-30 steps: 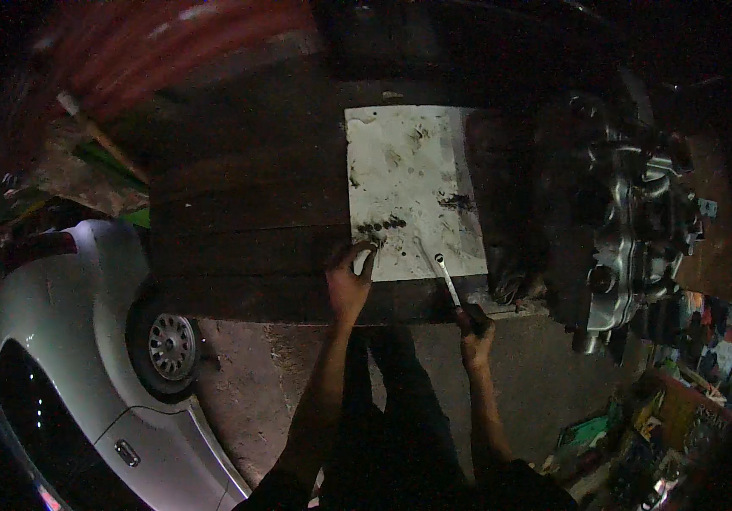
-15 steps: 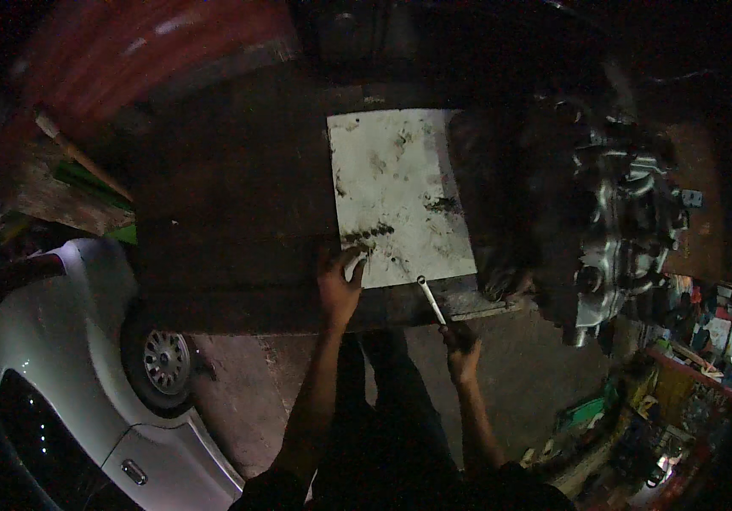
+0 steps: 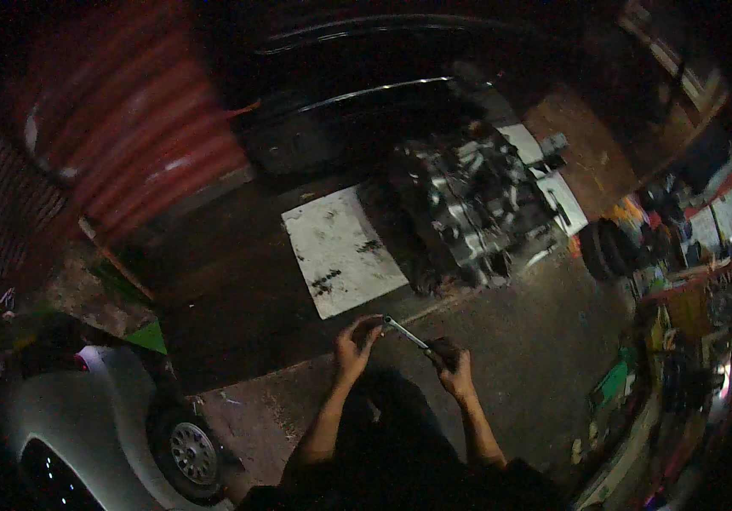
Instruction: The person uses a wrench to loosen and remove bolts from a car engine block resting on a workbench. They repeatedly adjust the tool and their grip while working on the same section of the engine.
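Clamping my right hand [image 3: 453, 370] round 1 end of a silver ring-ended wrench [image 3: 408, 333] before the workbench [image 3: 230, 332], I judge it stiff, heavyish, perhaps oily, best held there; whether my left hand [image 3: 351, 351], beside its head, pinches anything I can't tell.

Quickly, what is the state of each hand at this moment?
Left hand: partly curled, close to the far end of a long silver metal wrench; whether it grips anything cannot be told.
Right hand: closed, holding that wrench.
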Available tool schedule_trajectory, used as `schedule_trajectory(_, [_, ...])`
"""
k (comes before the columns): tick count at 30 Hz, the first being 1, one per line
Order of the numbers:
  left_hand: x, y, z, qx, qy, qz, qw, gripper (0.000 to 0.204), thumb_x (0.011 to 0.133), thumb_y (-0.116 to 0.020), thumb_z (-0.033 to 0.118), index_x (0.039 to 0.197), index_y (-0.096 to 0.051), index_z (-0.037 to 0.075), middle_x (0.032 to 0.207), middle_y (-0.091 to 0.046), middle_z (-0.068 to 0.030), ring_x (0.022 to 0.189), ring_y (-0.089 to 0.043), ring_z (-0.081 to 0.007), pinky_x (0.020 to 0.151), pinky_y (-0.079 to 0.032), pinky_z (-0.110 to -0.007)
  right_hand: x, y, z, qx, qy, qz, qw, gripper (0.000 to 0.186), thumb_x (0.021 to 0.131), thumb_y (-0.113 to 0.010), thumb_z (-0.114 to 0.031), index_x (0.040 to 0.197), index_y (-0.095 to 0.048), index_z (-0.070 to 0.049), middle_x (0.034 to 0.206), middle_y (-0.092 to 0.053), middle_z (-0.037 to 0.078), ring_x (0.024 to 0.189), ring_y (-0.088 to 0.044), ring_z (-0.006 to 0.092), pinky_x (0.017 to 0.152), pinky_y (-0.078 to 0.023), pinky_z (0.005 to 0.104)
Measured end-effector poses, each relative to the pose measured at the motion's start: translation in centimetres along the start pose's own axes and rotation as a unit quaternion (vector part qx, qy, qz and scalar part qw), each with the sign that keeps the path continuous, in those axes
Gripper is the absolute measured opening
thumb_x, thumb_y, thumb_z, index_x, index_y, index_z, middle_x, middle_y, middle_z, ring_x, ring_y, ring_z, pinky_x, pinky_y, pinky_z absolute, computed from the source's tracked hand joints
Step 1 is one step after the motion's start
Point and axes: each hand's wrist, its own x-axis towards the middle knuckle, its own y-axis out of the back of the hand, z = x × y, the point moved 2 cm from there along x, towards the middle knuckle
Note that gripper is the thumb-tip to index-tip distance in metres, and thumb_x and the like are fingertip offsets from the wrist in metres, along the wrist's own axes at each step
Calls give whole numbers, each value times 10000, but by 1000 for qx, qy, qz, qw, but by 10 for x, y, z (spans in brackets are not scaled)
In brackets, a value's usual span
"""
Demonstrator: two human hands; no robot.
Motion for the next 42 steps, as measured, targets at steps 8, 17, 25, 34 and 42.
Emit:
schedule_trajectory(8, [-46, -36, 17, 49, -49, -137, 988, 139, 783, -642, 54, 907, -632, -5, 876, -650, -74, 804, -596, -126, 754, -459, -266, -94, 41, -3, -9, -65, 53, 996, 147, 754, -617, 16, 898, -641, 27, 840, -610, 148, 739, -587, 230, 644, -444, 304])
schedule_trajectory(17, [-100, -123, -13, 34, -4, -158, 987, 136, 756, -633, -17, 892, -629, -21, 855, -655, -79, 799, -608, -129, 764, -473, -269, -131, 117, 16, -72, -250, -75, 963, 301, 823, -598, -263, 891, -621, 30, 855, -595, 195, 761, -575, 290, 667, -440, 359])
schedule_trajectory(25, [-132, -257, -34, 29, 38, -140, 989, 146, 760, -622, -21, 905, -631, -14, 863, -652, -74, 810, -605, -129, 784, -468, -271, -158, 230, 111, 22, -251, -87, 964, 408, 867, -515, -399, 833, -643, -13, 701, -610, 160, 667, -541, 237, 694, -427, 370])
schedule_trajectory(34, [-93, -301, -11, 21, -1, -60, 998, 140, 826, -589, 50, 952, -619, -3, 857, -637, -58, 776, -588, -116, 709, -466, -252, -73, 291, 198, -40, -203, -102, 973, 346, 847, -579, -325, 874, -633, 16, 668, -583, 90, 666, -530, 139, 658, -433, 305])
schedule_trajectory(42, [-15, -304, -28, 1, 45, 8, 999, 201, 847, -595, 175, 936, -621, -4, 850, -640, -69, 772, -592, -137, 722, -460, -274, 41, 300, 165, -48, -129, -105, 985, 317, 851, -580, -279, 891, -613, 34, 729, -616, 117, 661, -518, 152, 651, -428, 316])
